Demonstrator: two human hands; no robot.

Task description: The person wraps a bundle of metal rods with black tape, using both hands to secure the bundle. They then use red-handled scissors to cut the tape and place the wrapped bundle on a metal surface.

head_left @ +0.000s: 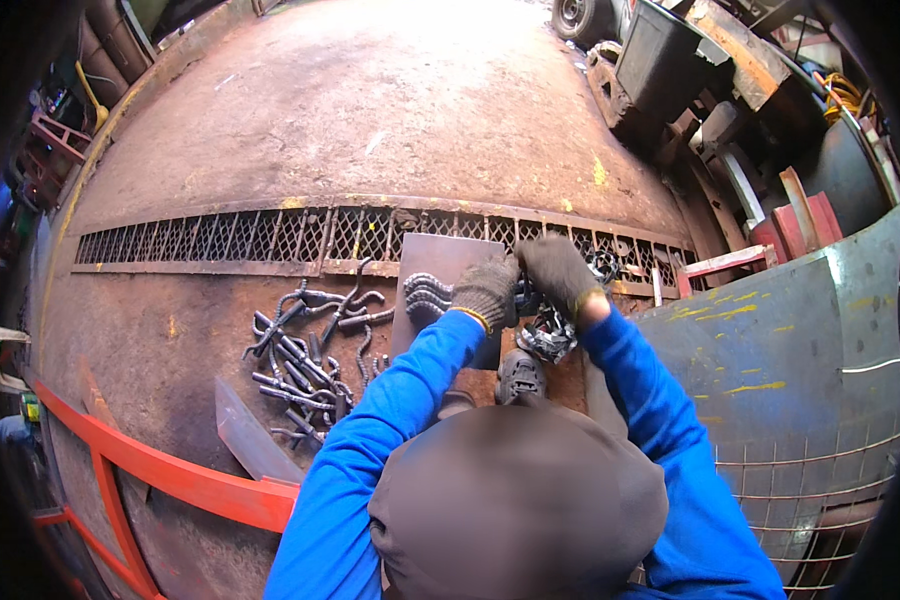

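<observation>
My left hand (485, 290), in a dark knit glove, is closed over the right side of a flat metal plate (448, 252). Beside it my right hand (560, 270), gloved the same way, has its fingers curled close to the left one's. Something dark lies between the two hands, and the gloves hide what they grip. Several bent ribbed metal rods (428, 297) lie side by side on the plate, left of my left hand. Under my right wrist sits a crumpled shiny dark bundle (548, 335), with a shoe (520, 377) next to it.
A loose heap of bent rods (305, 385) lies on the floor at left. Beyond the plate runs a floor grate (240, 238). An orange-red metal frame (190, 470) stands at lower left, large grey sheet metal (770, 345) at right, and a dark bin (660, 60) at far right.
</observation>
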